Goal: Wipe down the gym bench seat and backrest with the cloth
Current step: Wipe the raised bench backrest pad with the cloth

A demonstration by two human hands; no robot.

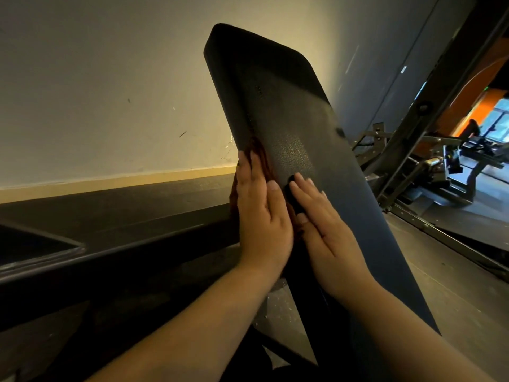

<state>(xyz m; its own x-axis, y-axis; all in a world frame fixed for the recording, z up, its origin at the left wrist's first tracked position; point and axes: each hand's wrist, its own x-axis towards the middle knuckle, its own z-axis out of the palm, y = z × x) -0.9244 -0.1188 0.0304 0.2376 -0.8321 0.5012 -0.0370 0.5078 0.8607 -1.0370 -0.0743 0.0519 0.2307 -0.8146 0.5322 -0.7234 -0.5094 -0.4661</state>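
Observation:
The black padded backrest [286, 111] of the gym bench rises tilted through the middle of the view. A dark reddish-brown cloth [260, 155] lies against its left edge, mostly hidden under my left hand [261, 213], which presses flat on it with straight fingers. My right hand [325, 227] lies flat on the backrest just to the right, fingers straight, a dark bit of cloth showing between the two hands. The seat is not visible.
A pale wall [96, 92] with a yellow skirting stands behind on the left, with a dark ledge [124, 216] below it. Metal gym machine frames [429, 166] stand at the right, and an orange-walled room with windows shows beyond.

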